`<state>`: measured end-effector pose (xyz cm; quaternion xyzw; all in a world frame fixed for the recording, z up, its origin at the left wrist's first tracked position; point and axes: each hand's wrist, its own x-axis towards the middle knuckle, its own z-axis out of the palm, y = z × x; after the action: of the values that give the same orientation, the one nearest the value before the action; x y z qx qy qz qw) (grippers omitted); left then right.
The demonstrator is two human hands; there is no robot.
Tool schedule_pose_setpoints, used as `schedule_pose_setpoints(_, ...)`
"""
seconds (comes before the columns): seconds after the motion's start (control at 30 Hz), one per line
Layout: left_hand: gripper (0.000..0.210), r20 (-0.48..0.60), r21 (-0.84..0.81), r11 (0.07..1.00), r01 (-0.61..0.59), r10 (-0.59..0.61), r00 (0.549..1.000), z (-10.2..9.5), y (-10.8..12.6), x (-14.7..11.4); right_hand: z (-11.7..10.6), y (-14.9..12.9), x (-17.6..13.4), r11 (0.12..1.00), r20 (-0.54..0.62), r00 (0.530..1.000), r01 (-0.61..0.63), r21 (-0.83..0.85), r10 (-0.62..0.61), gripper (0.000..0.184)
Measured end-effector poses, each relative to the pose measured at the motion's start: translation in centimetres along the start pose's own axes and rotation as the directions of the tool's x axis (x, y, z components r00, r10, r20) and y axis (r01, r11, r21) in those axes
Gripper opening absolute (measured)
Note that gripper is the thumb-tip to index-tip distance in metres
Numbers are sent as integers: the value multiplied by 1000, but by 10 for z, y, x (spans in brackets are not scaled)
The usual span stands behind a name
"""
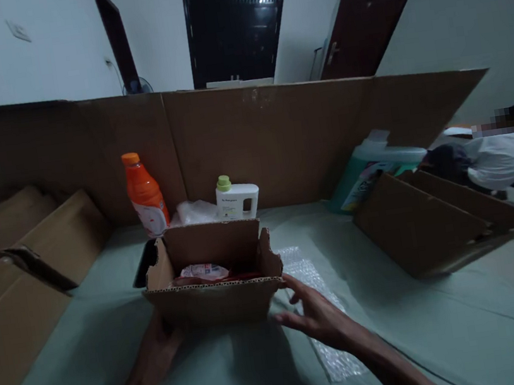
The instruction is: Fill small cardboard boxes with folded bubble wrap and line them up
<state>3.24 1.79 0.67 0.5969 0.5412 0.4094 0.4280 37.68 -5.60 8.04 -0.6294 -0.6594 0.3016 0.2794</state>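
An open cardboard box [219, 303] with cut-out rims is in front of me in the middle. Inside lies a clear plastic packet [205, 271] with printing, and beneath it something red that I cannot make out. My left hand [165, 336] grips the box at its lower left front corner, most of its fingers hidden by the cardboard. At the right end, my right hand [314, 312] has its fingers apart. Its forefinger touches the box's corner, while the thumb stands off the front wall. Beside this hand lies a sheet of bubble wrap [335, 360].
Behind the box stand an orange bottle [146, 192], a white jug with a green cap [238, 200] and crumpled clear plastic [196, 212]. A dark tray [145, 265] is partly hidden. Cardboard boxes [13, 309] are left; a teal jug [355, 178] and another box [426, 220] are right. A person [510, 157] is beyond.
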Motion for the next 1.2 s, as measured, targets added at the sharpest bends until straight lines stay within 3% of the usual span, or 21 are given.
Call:
schedule_pose_setpoints(0.13,62,17,24,1000,18,-19,1000,6,6,18,27,-4,55,984,-12,986,168,56,-167,57)
schedule_pose_setpoints(0.3,62,-6,37,999,-28,29,1000,17,7,53,29,0,90,980,-92,984,160,114,-150,52)
schedule_pose_setpoints(0.43,68,3,31,999,-44,44,999,22,8,66,28,3,99,978,-104,988,129,166,-113,53)
schedule_pose_setpoints(0.53,69,12,1,997,-75,75,997,15,3,62,23,12,77,986,-95,993,86,144,-73,54)
schedule_pose_setpoints(0.63,70,1,-18,995,-93,93,996,0,-10,44,13,37,30,1000,-162,987,18,8,-17,53)
schedule_pose_setpoints(0.77,65,-23,146,989,-21,25,999,-18,-25,3,5,76,-38,952,-192,978,24,-304,-86,44)
schedule_pose_setpoints(0.87,56,25,263,959,-109,106,994,-18,-25,-30,9,84,-62,871,-122,987,30,-490,-102,31)
schedule_pose_setpoints(1.03,40,107,269,939,-216,194,975,-2,-6,-72,23,47,-61,783,-119,981,47,-620,-154,28)
schedule_pose_setpoints(1.2,36,195,164,956,-244,211,958,9,7,-103,62,-14,-84,823,28,949,288,-489,-315,23)
